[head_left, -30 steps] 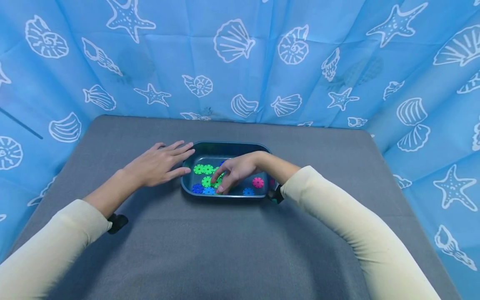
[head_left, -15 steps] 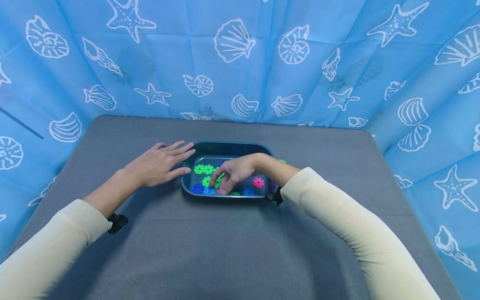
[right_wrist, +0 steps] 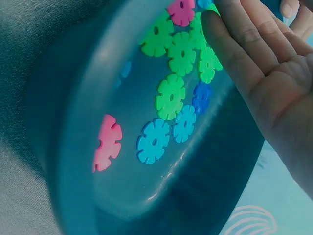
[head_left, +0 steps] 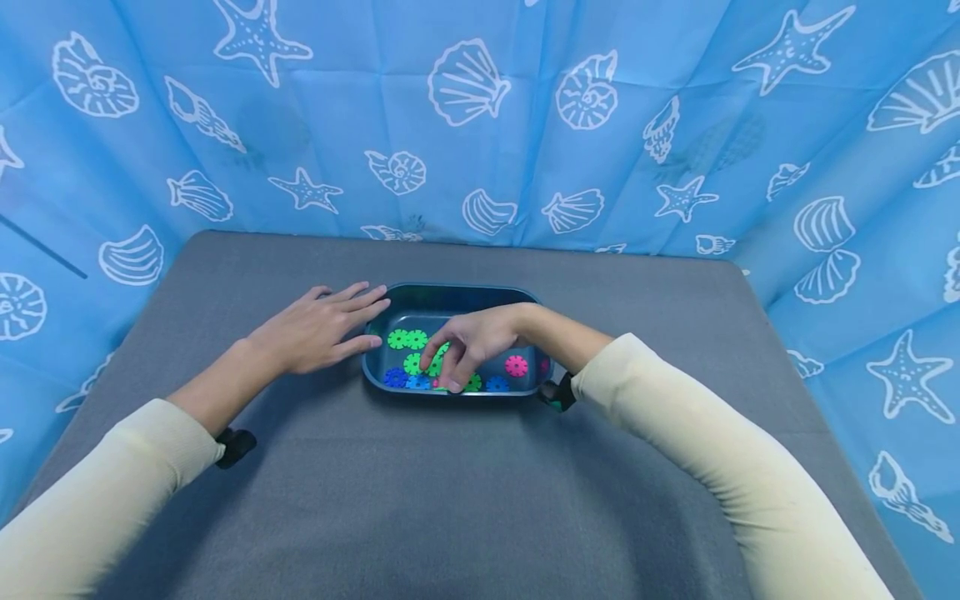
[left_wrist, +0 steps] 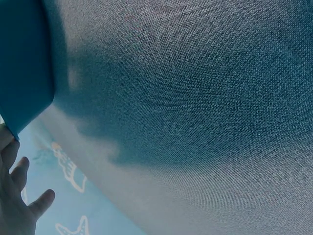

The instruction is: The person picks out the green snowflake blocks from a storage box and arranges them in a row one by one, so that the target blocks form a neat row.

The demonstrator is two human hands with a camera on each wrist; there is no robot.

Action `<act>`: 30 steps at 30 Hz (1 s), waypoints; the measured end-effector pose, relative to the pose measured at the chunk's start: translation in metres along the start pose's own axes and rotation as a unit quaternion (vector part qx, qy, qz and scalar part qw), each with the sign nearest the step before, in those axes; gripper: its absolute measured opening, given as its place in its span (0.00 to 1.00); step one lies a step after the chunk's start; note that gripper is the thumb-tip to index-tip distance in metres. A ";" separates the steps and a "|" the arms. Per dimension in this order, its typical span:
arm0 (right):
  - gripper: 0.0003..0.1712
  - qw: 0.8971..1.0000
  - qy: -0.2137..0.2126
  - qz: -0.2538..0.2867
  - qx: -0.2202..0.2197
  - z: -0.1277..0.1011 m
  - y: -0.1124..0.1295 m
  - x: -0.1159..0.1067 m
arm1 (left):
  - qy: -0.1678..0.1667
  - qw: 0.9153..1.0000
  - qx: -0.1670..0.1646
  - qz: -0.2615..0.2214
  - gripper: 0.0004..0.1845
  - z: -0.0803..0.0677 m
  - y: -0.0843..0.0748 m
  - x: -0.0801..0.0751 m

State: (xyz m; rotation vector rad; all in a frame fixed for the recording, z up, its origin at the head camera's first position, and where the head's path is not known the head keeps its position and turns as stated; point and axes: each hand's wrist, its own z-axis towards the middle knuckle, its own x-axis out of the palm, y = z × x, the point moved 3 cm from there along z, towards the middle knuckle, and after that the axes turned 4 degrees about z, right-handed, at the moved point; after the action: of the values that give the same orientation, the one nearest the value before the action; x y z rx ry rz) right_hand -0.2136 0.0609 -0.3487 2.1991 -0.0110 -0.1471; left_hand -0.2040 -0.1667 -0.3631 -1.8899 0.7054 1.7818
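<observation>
Flat, flower-shaped discs lie in a dark blue-green tray, most of them green and clustered toward the left half. The right hand reaches down over them, its fingers extended and slightly bent, thumb apart from forefinger; nothing shows pinched between them, and whether the fingertips touch a disc I cannot tell. The left hand has its fingers spread, some of them touching the tray's left rim. The discs have notched edges and a hole in the middle; dark blue and light blue ones sit near the front wall, and a pink disc lies alone toward the right. Around the tray is a gray cloth-covered tabletop, and behind it hangs a blue curtain with white shells and starfish.
</observation>
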 end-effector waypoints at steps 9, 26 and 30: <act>0.32 1.000 -0.027 0.001 -0.006 -0.005 0.003 0.001 | 0.002 1.000 0.001 0.000 0.36 0.000 0.000 -0.001; 0.26 0.990 -0.142 0.001 0.013 -0.037 -0.009 -0.013 | -0.001 1.000 0.003 0.007 0.36 -0.001 -0.002 -0.002; 0.26 0.987 -0.162 -0.006 0.014 -0.051 -0.014 -0.018 | -0.004 1.000 0.003 0.007 0.35 -0.001 -0.002 -0.002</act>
State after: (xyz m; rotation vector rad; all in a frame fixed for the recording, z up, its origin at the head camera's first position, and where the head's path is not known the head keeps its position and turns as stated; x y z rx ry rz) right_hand -0.2266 0.1114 -0.3286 2.1812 -0.1827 -0.5122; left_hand -0.2020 -0.1657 -0.3614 -1.8783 0.7219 1.7935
